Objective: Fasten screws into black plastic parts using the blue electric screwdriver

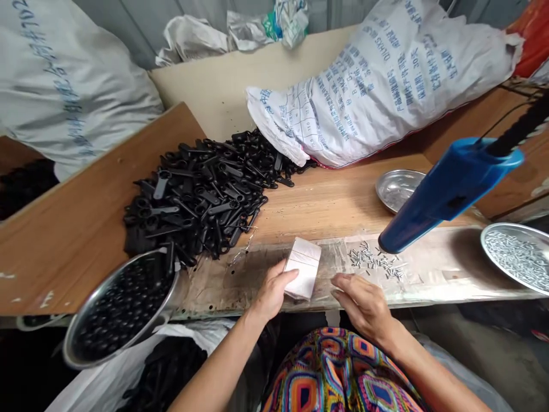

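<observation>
My left hand (271,290) is closed on a small white stack of paper (305,260), thumb on top and fingers beneath. A thin line, like a string or band, crosses the upper part of the stack. It is held at the front edge of the bench. To its right, my right hand (362,303) hovers with its fingers bent and a little apart; I see nothing in them. Beyond that hand, loose silver pins or screws (377,262) lie scattered. A blue cylindrical tool (446,189) hangs over them, touched by neither hand.
Black plastic handle-like parts (206,194) are heaped at left behind a metal bowl of round black pieces (120,309). A printed white sack (369,86) slumps at the back. To the right are a metal dish (397,186) and a tray of silver pins (518,257).
</observation>
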### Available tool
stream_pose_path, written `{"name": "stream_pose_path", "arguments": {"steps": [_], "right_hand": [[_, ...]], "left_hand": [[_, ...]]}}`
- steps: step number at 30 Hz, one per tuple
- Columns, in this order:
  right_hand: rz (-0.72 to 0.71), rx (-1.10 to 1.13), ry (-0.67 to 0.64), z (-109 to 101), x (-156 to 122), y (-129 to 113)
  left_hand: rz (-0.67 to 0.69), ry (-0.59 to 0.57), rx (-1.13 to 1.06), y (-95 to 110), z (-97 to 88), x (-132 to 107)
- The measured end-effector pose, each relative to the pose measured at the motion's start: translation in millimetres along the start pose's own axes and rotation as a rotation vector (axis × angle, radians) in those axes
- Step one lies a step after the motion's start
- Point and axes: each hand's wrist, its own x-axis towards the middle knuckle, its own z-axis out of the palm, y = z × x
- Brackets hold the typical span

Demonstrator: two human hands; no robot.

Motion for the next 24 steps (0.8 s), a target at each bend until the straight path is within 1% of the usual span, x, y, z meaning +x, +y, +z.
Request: {"name": "stream_pose_path", "arguments": {"steps": [2, 3, 4, 7, 9, 11, 12, 13, 14, 16, 17, 18, 19, 20, 21, 22, 23, 24], "right_hand": [[-0.095, -0.158, 0.022, 15.7, 19.3, 0.4], [-0.136, -0.252, 0.01, 22.3, 26.1, 0.0], [-0.169, -0.346, -0.019, 28.4, 31.0, -0.9], [-0.211, -0.558, -0.165, 46.1, 36.6, -5.1], [-0.234, -0.596, -0.225, 57.2, 37.0, -5.9], [-0.255, -0.52, -0.256, 66.3, 38.8, -3.5], [-0.235, -0.423, -0.253, 69.6, 41.1, -1.8], [-0.17, -0.277, -0.249, 71.9, 44.3, -0.2], [-0.056, -0.082, -0.239, 73.2, 48.3, 0.8], [0.269, 0.415, -0.22, 73.2, 57.3, -0.4], [0.426, 0.683, -0.222, 72.2, 61.5, -2.6], [0.552, 0.933, -0.247, 70.5, 64.8, -5.5], [0.637, 1.148, -0.3, 68.3, 67.1, -8.4], [0.685, 1.311, -0.374, 65.7, 68.5, -10.8], [0.71, 1.419, -0.476, 62.6, 69.4, -12.1], [0.716, 1.473, -0.588, 59.2, 70.2, -11.8], [0.714, 1.478, -0.695, 55.7, 71.5, -10.0], [0.708, 1.448, -0.771, 52.5, 73.8, -6.4]], "left_hand": [[-0.011, -0.003, -0.082, 2.4, 4.3, -5.4], [-0.002, 0.003, -0.078, 3.8, 6.2, -8.3], [0.022, 0.019, -0.027, 5.4, 7.7, -10.9], [0.149, 0.103, 0.289, 10.1, 9.5, -16.5], [0.219, 0.143, 0.45, 12.2, 8.4, -19.1], [0.254, 0.167, 0.519, 13.5, 4.6, -22.1], [0.257, 0.17, 0.531, 13.9, 1.4, -23.8], [0.246, 0.167, 0.532, 14.3, -2.8, -25.6], [0.225, 0.157, 0.523, 14.6, -8.1, -27.3], [0.158, 0.149, 0.466, 15.1, -21.6, -30.4], [0.12, 0.152, 0.409, 15.1, -29.5, -31.8], [0.088, 0.164, 0.32, 15.0, -37.7, -33.2], [0.064, 0.173, 0.204, 14.7, -46.1, -34.9], [0.045, 0.172, 0.075, 14.4, -54.6, -37.0], [0.029, 0.155, -0.05, 14.0, -62.9, -39.7], [0.005, 0.112, -0.152, 13.4, -71.0, -43.1], [-0.035, 0.044, -0.212, 12.7, -78.7, -47.0], [-0.089, -0.045, -0.227, 11.7, -86.0, -51.2]]}}
